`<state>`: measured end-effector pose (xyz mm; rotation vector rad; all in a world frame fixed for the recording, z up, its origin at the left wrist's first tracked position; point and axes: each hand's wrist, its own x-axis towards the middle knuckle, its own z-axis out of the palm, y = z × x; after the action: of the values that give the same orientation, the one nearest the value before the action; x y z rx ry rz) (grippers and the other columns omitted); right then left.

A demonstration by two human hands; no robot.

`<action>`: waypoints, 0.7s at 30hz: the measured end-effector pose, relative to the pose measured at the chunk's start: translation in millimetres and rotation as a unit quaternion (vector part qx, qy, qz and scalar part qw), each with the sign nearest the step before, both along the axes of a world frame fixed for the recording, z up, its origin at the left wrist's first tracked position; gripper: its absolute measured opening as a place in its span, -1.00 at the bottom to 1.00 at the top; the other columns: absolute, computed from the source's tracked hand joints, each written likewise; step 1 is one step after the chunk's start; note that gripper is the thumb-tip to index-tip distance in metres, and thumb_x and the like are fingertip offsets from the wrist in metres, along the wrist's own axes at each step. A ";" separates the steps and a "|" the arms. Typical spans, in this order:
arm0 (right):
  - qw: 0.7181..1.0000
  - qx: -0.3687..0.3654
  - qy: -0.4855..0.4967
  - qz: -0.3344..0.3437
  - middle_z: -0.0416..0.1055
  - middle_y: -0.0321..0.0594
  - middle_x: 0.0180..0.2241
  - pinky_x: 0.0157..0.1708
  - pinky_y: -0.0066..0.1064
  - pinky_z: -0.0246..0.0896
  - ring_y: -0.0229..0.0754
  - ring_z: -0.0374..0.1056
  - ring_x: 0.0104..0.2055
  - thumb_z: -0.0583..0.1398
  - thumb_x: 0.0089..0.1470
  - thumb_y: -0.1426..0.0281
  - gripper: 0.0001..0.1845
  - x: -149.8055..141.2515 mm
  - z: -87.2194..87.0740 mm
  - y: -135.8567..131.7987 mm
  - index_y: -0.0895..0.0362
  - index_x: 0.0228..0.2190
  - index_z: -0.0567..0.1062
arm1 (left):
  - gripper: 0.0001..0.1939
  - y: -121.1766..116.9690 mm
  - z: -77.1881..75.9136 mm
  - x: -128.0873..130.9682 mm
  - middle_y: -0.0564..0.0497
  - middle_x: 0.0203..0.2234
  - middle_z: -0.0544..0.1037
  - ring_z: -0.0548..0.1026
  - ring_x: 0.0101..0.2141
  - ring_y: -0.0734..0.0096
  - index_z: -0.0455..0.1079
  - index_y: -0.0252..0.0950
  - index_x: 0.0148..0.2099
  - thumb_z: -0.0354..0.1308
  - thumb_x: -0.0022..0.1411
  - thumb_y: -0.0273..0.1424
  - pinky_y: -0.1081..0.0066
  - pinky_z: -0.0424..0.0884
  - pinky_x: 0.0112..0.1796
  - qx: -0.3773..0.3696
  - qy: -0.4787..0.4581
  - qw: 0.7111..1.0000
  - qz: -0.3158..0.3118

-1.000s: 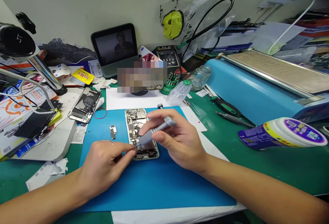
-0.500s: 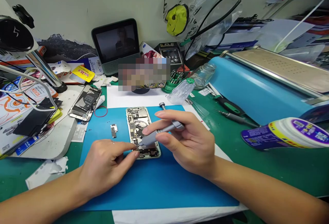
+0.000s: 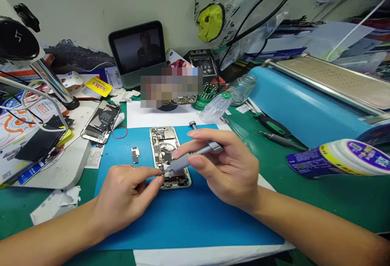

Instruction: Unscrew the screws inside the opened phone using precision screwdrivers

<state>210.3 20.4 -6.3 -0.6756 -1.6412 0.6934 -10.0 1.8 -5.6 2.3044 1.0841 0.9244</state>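
An opened smartphone (image 3: 166, 139) lies on the blue mat (image 3: 189, 221), its inner parts showing. My left hand (image 3: 124, 195) is closed at the phone's lower left edge, with thumb and index fingertip gripping there. In my right hand (image 3: 228, 168) is a grey screwdriver (image 3: 179, 163), held tilted, its tip down at the phone's lower left part beside my left index finger. The exact spot under the tip is too small to make out. A small metal-and-black phone part (image 3: 135, 155) lies on the mat left of the phone.
Another opened phone (image 3: 102, 121) rests on a white box at the left. A red rubber band (image 3: 120, 132) lies by it. Beyond the mat stand a smart display (image 3: 137, 52), a clear bottle (image 3: 215, 107) and a bit holder (image 3: 207, 91). At right are a purple-and-white tub (image 3: 335, 158) and a blue roll (image 3: 298, 99).
My right hand and the screwdriver's upper end have shifted slightly to the right. My left hand and the phone stay practically in place.
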 end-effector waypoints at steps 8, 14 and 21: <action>1.000 0.007 0.005 0.009 0.66 -0.27 -0.30 -0.31 -0.36 0.54 -0.20 0.62 -0.28 0.25 0.29 0.36 -0.69 -0.1 -0.7 1.9 0.00 0.05 0.41 | -0.85 0.6 -0.9 -0.5 0.16 -0.51 0.62 0.45 -0.60 0.58 0.60 -0.26 -0.13 0.18 0.41 -0.47 0.53 0.24 -0.53 0.009 0.001 1.000 -0.007; 1.000 0.009 0.006 0.005 0.65 -0.26 -0.29 -0.22 -0.31 0.57 -0.20 0.62 -0.29 0.25 0.29 0.37 -0.69 1.3 -1.3 0.2 0.01 0.06 0.42 | -0.84 0.7 -0.9 0.1 0.16 -0.58 0.57 0.41 -0.65 0.58 0.61 -0.28 -0.15 0.18 0.43 -0.44 0.53 0.22 -0.58 0.017 0.004 1.000 -0.006; 1.000 0.005 -0.001 0.019 0.65 -0.25 -0.28 -0.21 -0.34 0.56 -0.21 0.62 -0.26 0.24 0.30 0.37 -0.70 1.2 -1.5 0.7 0.01 0.05 0.42 | -0.83 1.2 -0.5 0.7 0.16 -0.61 0.55 0.41 -0.66 0.57 0.61 -0.27 -0.16 0.17 0.44 -0.42 0.53 0.22 -0.58 0.026 0.008 1.000 -0.004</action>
<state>211.5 21.2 -7.8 -0.6389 -1.6621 0.7111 -9.2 3.0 -6.2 2.3602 1.0672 0.9435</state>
